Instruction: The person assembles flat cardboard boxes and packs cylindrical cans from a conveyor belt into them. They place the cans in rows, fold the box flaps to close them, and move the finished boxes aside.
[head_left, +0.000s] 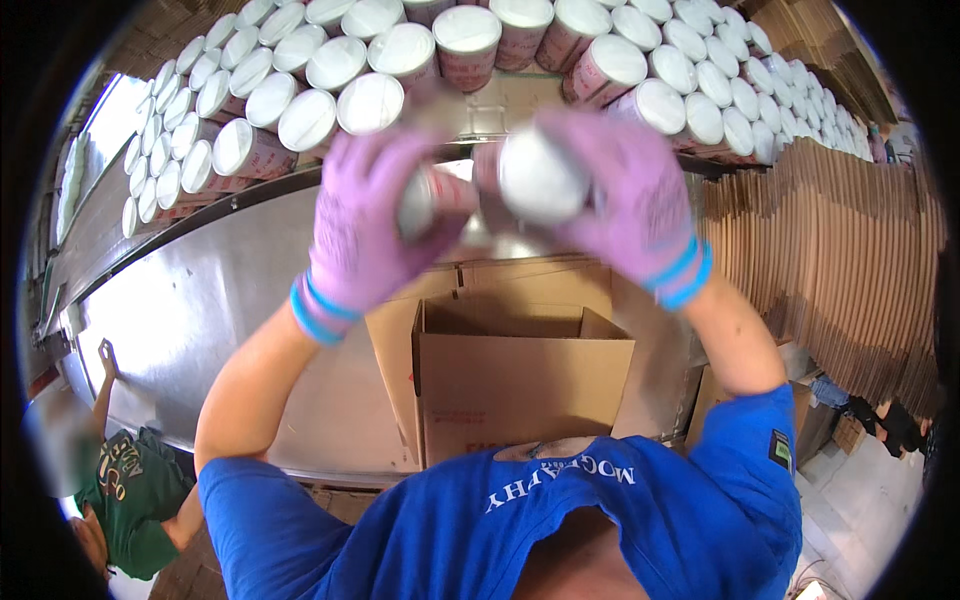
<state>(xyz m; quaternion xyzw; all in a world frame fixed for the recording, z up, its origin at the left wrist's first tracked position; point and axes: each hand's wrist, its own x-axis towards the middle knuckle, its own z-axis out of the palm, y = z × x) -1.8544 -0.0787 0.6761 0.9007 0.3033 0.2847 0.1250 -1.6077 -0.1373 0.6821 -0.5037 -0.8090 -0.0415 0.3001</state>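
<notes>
My left hand, in a purple knit glove with a blue cuff, grips a printed can or tub that is tilted and partly hidden by the fingers. My right hand, gloved alike, is closed on another can with a white lid, blurred by motion. Both are held above a steel work surface, just beyond an open cardboard box that stands before my chest. The inside of the box is mostly hidden. Many white-lidded cans stand in rows past my hands.
Stacked flat cardboard rises at the right, close to the rows of cans. The steel table stretches to the left, where a co-worker in a green shirt is near its edge. More people are partly visible at the far right.
</notes>
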